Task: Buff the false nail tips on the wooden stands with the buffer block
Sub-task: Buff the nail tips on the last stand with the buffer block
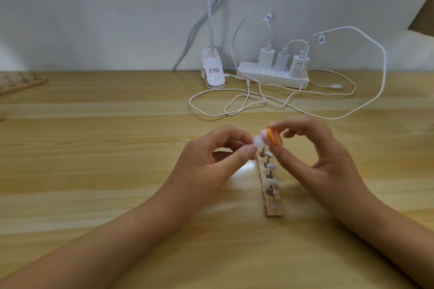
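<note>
A narrow wooden stand [274,211] lies on the table, running away from me, with several metal pegs carrying white false nail tips [272,167]. My left hand [211,162] pinches the farthest nail tip [328,141] on its peg between thumb and forefinger. My right hand [314,148] pinches a small buffer block [343,139], orange on one face with pink and white layers. The block touches that farthest tip. The image is blurred around the block.
A white power strip [274,77] with three chargers sits at the back, its cables [258,98] looping over the table beyond my hands. A white clip lamp [212,73] stands beside it. Another wooden stand [23,82] lies at the far left.
</note>
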A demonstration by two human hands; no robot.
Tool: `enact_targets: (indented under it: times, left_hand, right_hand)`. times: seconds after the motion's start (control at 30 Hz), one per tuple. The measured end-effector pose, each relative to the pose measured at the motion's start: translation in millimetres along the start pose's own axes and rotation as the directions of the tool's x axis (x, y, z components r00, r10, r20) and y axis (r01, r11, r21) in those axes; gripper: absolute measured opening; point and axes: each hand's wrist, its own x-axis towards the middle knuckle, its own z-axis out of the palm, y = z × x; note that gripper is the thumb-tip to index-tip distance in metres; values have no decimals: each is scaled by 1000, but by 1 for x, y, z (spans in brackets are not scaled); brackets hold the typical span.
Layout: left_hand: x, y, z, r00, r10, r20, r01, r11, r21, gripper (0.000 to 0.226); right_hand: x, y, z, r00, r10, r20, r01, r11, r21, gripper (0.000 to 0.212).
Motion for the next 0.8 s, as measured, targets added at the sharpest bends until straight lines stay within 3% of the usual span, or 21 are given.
enact_targets:
  times: [0.13, 0.23, 0.37, 0.47, 0.57, 0.7, 0.8]
  left_hand:
    - [0, 0, 1, 1000, 7, 21, -8, 1000, 7, 4]
    - [0, 0, 0, 1000, -6, -14, 6, 1000, -20, 3]
    - [0, 1, 1, 1000, -20, -1, 20, 1000, -3, 8]
    - [0, 0, 1, 999, -33, -8, 33, 999, -14, 3]
    - [0, 1, 1, 999, -30, 11, 30, 1000, -7, 4]
    - [0, 2, 0, 1000, -29, 0, 29, 999, -13, 5]
    - [-1, 3, 1, 999, -23, 26, 24, 1000, -20, 9]
  right_hand:
    - [-2, -1, 0, 994, -106, 5, 106, 994, 3, 23]
    - [-1, 0, 1, 1000, -11, -5, 11, 1000, -9, 28]
    - [-2, -2, 2, 995, -95, 23, 96, 995, -21, 23]
    - [1, 1, 1, 1000, -8, -9, 7, 999, -51, 27]
    - [-1, 1, 2, 995, -96, -20, 95, 993, -67, 21]
    - [1, -2, 1, 997, 68, -23, -70, 995, -77, 17]
    - [2, -5, 1, 999, -12, -34, 7, 993, -122, 22]
